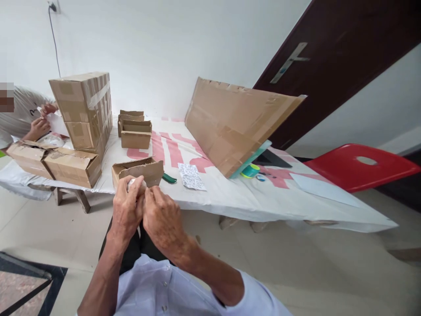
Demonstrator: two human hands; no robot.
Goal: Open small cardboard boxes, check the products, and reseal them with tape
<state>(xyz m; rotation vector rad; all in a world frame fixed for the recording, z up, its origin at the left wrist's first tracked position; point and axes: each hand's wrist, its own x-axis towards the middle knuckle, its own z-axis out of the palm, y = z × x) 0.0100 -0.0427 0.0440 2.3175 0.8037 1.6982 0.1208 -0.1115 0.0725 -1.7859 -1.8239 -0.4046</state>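
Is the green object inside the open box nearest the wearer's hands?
No, the green object lies on the white table cover, just right of that open box.

No word, brand or number is reading clearly anywhere. Behind and to the right of the open carton (149, 173), large pinkish-red block characters (158, 147) are running across the white sheet (213, 200) over the surface, broken up by the things standing on it and not legible. Just right of the carton, a patterned paper slip (192, 177) is showing dense grey marks, too small to make out. Left of the carton, a low cardboard box (70, 166) is bearing faint dark print along its top. Farther left, a person's pale shirt (19, 118) is showing an unreadable dark mark (33, 113).
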